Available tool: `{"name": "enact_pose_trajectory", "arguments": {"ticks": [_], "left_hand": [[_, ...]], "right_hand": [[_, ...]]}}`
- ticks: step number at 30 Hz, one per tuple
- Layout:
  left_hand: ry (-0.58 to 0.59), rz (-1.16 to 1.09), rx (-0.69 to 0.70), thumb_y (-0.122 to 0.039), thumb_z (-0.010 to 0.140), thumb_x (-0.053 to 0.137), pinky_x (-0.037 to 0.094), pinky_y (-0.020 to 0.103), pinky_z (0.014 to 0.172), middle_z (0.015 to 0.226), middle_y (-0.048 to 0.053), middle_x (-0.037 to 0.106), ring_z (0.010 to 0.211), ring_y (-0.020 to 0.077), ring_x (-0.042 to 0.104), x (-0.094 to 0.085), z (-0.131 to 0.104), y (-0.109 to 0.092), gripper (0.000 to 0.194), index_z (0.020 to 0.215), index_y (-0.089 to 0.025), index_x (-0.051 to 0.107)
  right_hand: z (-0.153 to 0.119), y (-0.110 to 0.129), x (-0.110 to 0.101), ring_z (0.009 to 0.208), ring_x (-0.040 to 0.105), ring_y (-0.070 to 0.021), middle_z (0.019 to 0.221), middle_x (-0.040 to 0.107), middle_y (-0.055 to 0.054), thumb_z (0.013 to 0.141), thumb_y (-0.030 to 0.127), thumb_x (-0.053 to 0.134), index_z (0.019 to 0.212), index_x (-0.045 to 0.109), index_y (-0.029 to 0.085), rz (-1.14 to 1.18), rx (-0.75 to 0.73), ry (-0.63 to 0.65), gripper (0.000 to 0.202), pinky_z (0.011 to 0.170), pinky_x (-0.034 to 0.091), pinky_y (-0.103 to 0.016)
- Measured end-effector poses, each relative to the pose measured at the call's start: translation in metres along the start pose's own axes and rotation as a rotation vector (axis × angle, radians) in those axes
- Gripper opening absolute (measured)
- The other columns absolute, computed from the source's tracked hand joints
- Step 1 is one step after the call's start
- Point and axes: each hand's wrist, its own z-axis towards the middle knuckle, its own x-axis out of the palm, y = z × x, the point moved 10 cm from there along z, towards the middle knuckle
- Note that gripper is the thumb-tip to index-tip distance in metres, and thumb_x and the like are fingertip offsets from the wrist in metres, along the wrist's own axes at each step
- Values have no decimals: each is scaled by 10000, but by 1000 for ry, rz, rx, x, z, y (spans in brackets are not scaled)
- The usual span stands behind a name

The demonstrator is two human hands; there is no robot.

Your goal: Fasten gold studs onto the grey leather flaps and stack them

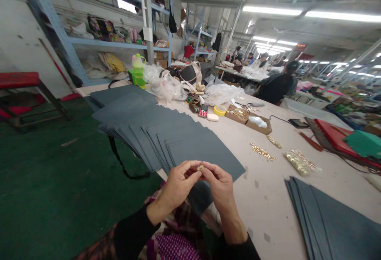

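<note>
Long white ceiling lights (272,10) ran over the workshop at one o'clock, above a green floor (59,180) and a broad, pale work table (276,228). Blue metal shelving (113,44) stood at eleven o'clock from your hands, and a red-topped stool (19,79) at ten. Another person in dark clothing (275,85) sat between one and two o'clock.

You held a small, shiny gold-coloured metal piece (200,168) near the table's edge, between the fingertips of both hands. Your left hand (182,181) pinched it with thumb and forefinger, and your right hand (220,182) met it the same way.

Flat, dark blue-grey sheets (190,137) lay fanned in overlapping layers from ten to one o'clock. At one o'clock sat a shallow brown cardboard tray of gold-coloured bits (235,119), with a yellow roll of tape (219,110) beside it. Loose gold-coloured pieces (262,151) lay scattered between two and three o'clock, with a clear plastic bag of metal parts (302,162) at three. A second dark blue-grey stack (336,220) rested near four o'clock.
</note>
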Motion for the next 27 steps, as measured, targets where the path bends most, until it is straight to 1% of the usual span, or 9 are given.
{"name": "enact_pose_trajectory", "arguments": {"ticks": [2,4,7,10,13,18,20,23,27], "left_hand": [[-7,-16,-3,-282,911,555,559,283,790,957,48,735,854,175,691,-2,-4,-1,215,1071,-206,677],[-18,-2,0,-271,908,562,537,290,817,961,45,732,880,180,678,-6,-8,-1,197,1038,-221,702],[-13,30,11,-258,911,559,500,291,853,998,48,718,924,180,655,-8,-13,-1,232,1092,-236,703],[28,109,40,-270,941,518,483,279,813,951,49,693,883,170,635,-5,-18,-2,278,1164,-230,677],[77,183,37,-293,972,460,478,278,790,937,56,671,865,167,620,-1,-21,1,311,1197,-208,658],[144,158,13,-321,989,427,476,286,823,963,52,663,902,168,616,3,-25,6,338,1237,-219,634],[160,151,-2,-322,992,420,474,286,818,963,50,661,900,168,614,4,-26,7,334,1223,-223,641],[170,164,-24,-305,992,416,467,284,791,912,45,651,866,169,608,4,-27,7,314,1147,-211,673],[182,202,-15,-284,993,406,453,291,798,924,51,647,875,176,597,3,-29,6,300,1110,-204,670]], "right_hand": [[-8,12,-2,693,669,-171,812,748,-44,791,344,709,905,771,188,-109,-30,-11,202,679,575,-297],[-16,19,-2,659,658,-159,759,737,-32,814,327,677,900,774,196,-208,-45,-4,185,654,569,-277],[-22,23,-1,675,667,-160,781,740,-35,847,322,636,950,774,205,-302,-65,28,208,670,569,-274],[-24,17,-1,700,683,-167,807,747,-40,859,330,631,972,772,208,-333,-64,70,219,707,573,-286],[-24,7,1,716,701,-178,821,757,-43,862,336,631,986,772,211,-324,-11,141,225,725,579,-300],[-25,-1,2,679,700,-176,770,754,-43,846,328,647,967,776,197,-308,44,185,220,687,581,-294],[-26,-1,4,679,695,-173,765,749,-44,847,321,640,955,776,194,-332,41,191,215,681,575,-287],[-27,1,7,693,683,-168,775,741,-41,841,302,634,924,769,197,-389,9,175,190,681,559,-273],[-30,1,14,699,661,-157,780,722,-30,837,268,606,887,733,194,-428,4,165,155,678,535,-253]]}}
